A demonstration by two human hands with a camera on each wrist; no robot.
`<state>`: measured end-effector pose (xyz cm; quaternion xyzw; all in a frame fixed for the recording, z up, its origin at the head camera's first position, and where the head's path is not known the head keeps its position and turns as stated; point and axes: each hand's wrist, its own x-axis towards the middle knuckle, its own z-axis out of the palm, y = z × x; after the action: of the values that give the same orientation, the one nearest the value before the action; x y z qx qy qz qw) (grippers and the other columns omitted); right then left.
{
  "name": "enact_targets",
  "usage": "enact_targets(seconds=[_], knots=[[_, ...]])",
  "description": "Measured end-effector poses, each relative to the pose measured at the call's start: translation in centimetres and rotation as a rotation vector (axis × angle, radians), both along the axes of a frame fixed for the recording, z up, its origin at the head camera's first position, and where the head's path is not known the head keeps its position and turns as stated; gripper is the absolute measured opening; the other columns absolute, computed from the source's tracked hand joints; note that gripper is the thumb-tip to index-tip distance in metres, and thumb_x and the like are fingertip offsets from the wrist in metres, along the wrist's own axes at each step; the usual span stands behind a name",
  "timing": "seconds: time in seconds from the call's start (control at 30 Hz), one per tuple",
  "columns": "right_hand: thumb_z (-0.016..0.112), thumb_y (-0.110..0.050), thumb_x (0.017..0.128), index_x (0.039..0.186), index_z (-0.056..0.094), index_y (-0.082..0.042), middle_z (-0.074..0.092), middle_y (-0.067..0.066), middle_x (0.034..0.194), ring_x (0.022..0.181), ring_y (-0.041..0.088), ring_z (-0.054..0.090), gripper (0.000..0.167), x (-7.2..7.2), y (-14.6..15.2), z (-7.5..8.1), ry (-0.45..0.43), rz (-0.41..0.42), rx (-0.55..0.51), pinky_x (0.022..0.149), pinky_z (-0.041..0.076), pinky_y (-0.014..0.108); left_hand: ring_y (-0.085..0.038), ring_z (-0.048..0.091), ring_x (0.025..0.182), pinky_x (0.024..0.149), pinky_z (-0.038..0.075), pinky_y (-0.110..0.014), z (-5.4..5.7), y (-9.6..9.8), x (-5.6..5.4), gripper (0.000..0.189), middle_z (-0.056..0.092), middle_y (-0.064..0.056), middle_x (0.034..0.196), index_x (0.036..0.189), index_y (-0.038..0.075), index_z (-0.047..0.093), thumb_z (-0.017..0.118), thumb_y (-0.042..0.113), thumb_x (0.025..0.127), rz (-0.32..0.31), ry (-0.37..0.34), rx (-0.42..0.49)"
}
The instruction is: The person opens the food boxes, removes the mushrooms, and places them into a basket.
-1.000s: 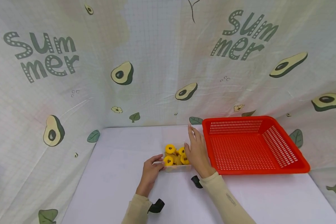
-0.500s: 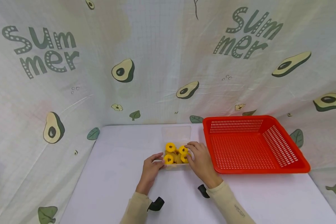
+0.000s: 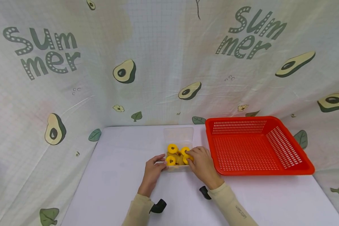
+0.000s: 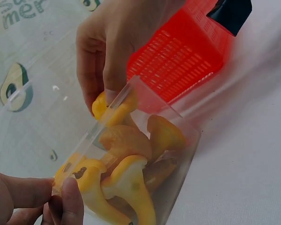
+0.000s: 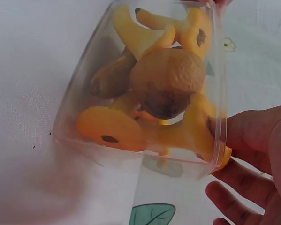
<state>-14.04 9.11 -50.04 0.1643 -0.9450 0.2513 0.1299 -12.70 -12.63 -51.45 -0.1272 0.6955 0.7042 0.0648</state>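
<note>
A clear plastic box [image 3: 178, 169] stands on the white tabletop, its see-through lid [image 3: 178, 134] folded back behind it. Inside lie several yellow mushrooms [image 3: 172, 148] with flared tops, piled with rounded brown pieces [image 5: 167, 75]. My left hand [image 3: 153, 173] holds the box's left side, thumb and fingers at the rim. On the opposite side, my right hand [image 3: 203, 164] reaches over the edge. Its thumb and index finger pinch the flared top of a yellow mushroom [image 4: 117, 113], which is still within the box. Part of that top is hidden behind the fingers.
A red mesh basket [image 3: 243, 150] sits just right of the box, close beside my right hand. Behind the table hangs a pale curtain [image 3: 152, 100] printed with avocados. Black wrist mounts [image 3: 158, 206] stick out near both sleeves.
My right hand has come down from beside the lid, now fully in view, to the box's right side. Its fingers have closed on a yellow mushroom. My left hand stays at the box.
</note>
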Motion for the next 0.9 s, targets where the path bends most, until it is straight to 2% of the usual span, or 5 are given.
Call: enact_targets(seconds=[0.2, 0.33, 0.57, 0.8, 0.9], knots=[[0.090, -0.011, 0.084, 0.105, 0.083, -0.010, 0.076, 0.003, 0.102, 0.110, 0.028, 0.059, 0.022, 0.1, -0.1, 0.4, -0.010, -0.006, -0.030, 0.106, 0.048, 0.049, -0.014, 0.062, 0.083, 0.078, 0.066, -0.026, 0.1, 0.0, 0.2, 0.042, 0.058, -0.022, 0.121, 0.139, -0.014, 0.059, 0.065, -0.011, 0.098, 0.001, 0.004, 0.007], [0.090, -0.009, 0.083, 0.101, 0.083, -0.010, 0.076, 0.003, 0.101, 0.108, 0.028, 0.060, 0.020, 0.5, -0.1, 0.9, 0.020, 0.003, -0.062, 0.105, 0.049, 0.049, -0.013, 0.063, 0.083, 0.078, 0.066, -0.027, 0.0, 0.0, 0.1, 0.042, 0.058, -0.020, 0.119, 0.139, -0.014, 0.059, 0.065, -0.011, 0.098, -0.002, 0.008, 0.019], [0.092, -0.005, 0.081, 0.097, 0.082, -0.011, 0.073, 0.001, 0.099, 0.103, 0.026, 0.061, 0.020, 1.5, 0.2, 2.1, 0.131, 0.040, -0.132, 0.099, 0.053, 0.047, -0.014, 0.062, 0.082, 0.078, 0.066, -0.027, 0.0, 0.1, 0.2, 0.042, 0.058, -0.019, 0.117, 0.139, -0.014, 0.059, 0.065, -0.011, 0.097, 0.002, 0.015, 0.036], [0.096, -0.001, 0.073, 0.092, 0.081, -0.012, 0.072, 0.000, 0.098, 0.101, 0.027, 0.064, 0.027, 2.4, 1.3, 3.3, 0.273, 0.073, -0.111, 0.094, 0.053, 0.047, -0.015, 0.062, 0.083, 0.078, 0.066, -0.027, -0.2, 0.1, 0.0, 0.041, 0.058, -0.020, 0.118, 0.138, -0.014, 0.060, 0.066, -0.011, 0.097, 0.011, 0.006, 0.023], [0.096, 0.001, 0.071, 0.092, 0.081, -0.011, 0.072, 0.001, 0.098, 0.101, 0.027, 0.063, 0.029, 2.6, 2.3, 3.8, 0.304, 0.073, -0.101, 0.094, 0.052, 0.047, -0.015, 0.062, 0.082, 0.077, 0.066, -0.026, -0.3, 0.1, -0.1, 0.042, 0.058, -0.020, 0.118, 0.138, -0.014, 0.060, 0.066, -0.011, 0.097, 0.011, -0.001, 0.024]])
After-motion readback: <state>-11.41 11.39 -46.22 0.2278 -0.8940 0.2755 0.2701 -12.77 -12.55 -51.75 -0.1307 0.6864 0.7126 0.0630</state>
